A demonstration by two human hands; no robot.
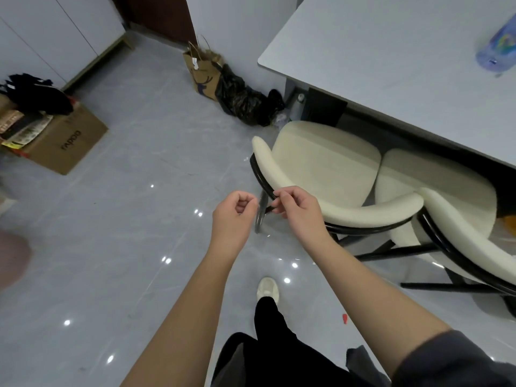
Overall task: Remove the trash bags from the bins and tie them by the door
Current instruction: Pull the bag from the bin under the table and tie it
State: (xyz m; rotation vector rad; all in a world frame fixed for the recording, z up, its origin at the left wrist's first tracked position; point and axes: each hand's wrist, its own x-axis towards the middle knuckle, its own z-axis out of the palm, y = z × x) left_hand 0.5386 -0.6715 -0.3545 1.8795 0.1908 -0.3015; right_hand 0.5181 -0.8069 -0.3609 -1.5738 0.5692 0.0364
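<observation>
A black trash bag point(243, 103) lies slumped on the grey floor by the wall, right of the dark brown door point(159, 15). Whether its top is tied, I cannot tell. My left hand point(234, 210) and my right hand point(296, 208) are raised side by side in mid-air, well short of the bag. On both, the fingers are curled in toward the thumb, and I see nothing held in either. My right hand overlaps the black frame of a chair behind it. No bin is in view.
A brown paper bag point(202, 71) stands left of the trash bag. Two cream chairs point(324, 166) sit tucked at a white table point(391, 60) on the right. A cardboard box point(64, 141) with dark clothing sits at the left. My foot point(267, 287) is on the floor.
</observation>
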